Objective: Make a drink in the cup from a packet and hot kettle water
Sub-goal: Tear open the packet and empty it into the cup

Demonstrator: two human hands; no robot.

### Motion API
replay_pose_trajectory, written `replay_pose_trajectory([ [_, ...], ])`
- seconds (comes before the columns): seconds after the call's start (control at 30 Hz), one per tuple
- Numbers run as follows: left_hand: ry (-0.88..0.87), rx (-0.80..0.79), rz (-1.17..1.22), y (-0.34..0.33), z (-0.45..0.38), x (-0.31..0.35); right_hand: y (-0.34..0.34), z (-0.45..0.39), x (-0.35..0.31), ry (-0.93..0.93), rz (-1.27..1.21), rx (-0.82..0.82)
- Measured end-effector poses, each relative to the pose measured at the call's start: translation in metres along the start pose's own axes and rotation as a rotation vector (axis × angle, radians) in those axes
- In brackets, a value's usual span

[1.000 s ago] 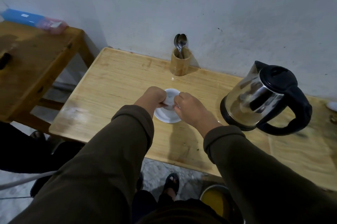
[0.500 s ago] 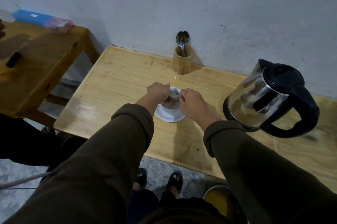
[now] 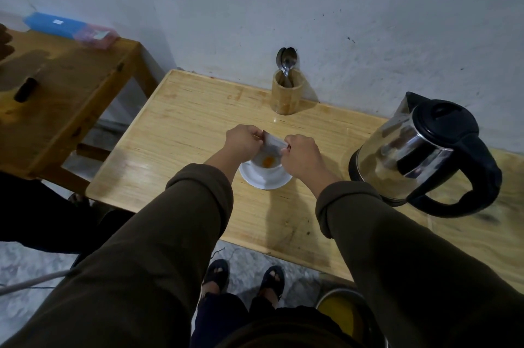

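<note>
A white cup (image 3: 266, 164) stands on a white saucer (image 3: 270, 181) in the middle of the light wooden table (image 3: 181, 132). A small heap of orange powder (image 3: 268, 161) lies in the cup's bottom. My left hand (image 3: 243, 142) and my right hand (image 3: 301, 154) each pinch one end of a small packet (image 3: 273, 143) held level just above the cup. The steel kettle (image 3: 419, 149) with a black lid and handle stands to the right of my right hand.
A bamboo holder (image 3: 287, 92) with spoons (image 3: 286, 61) stands by the wall behind the cup. A darker wooden table (image 3: 65, 98) at the left carries a blue box (image 3: 54, 25) and a dark tool (image 3: 25, 89). Below, a yellow-lined pot (image 3: 340, 316) sits on the floor by sandalled feet.
My hands have drawn slightly apart with the packet between them, and the cup now shows with orange powder inside. The view has shifted a little.
</note>
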State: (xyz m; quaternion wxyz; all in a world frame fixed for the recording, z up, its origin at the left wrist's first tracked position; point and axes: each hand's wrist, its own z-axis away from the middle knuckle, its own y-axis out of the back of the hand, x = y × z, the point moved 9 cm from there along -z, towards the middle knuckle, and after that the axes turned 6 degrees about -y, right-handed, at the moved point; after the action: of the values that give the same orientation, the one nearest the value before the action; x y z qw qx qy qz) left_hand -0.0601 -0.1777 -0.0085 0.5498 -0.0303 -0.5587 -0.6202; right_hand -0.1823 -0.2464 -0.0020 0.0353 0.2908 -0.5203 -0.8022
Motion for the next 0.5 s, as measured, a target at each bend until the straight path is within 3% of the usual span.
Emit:
replay_pose_trajectory([
  [0.2, -0.057, 0.082, -0.043, 0.0075, -0.0048, -0.0013, -0.0014, -0.0016, -0.0028, 0.025, -0.005, -0.031],
  [0.5, -0.1, 0.029, -0.115, 0.0035, -0.0031, -0.0061, 0.0003, -0.0035, -0.0081, 0.063, 0.03, 0.019],
])
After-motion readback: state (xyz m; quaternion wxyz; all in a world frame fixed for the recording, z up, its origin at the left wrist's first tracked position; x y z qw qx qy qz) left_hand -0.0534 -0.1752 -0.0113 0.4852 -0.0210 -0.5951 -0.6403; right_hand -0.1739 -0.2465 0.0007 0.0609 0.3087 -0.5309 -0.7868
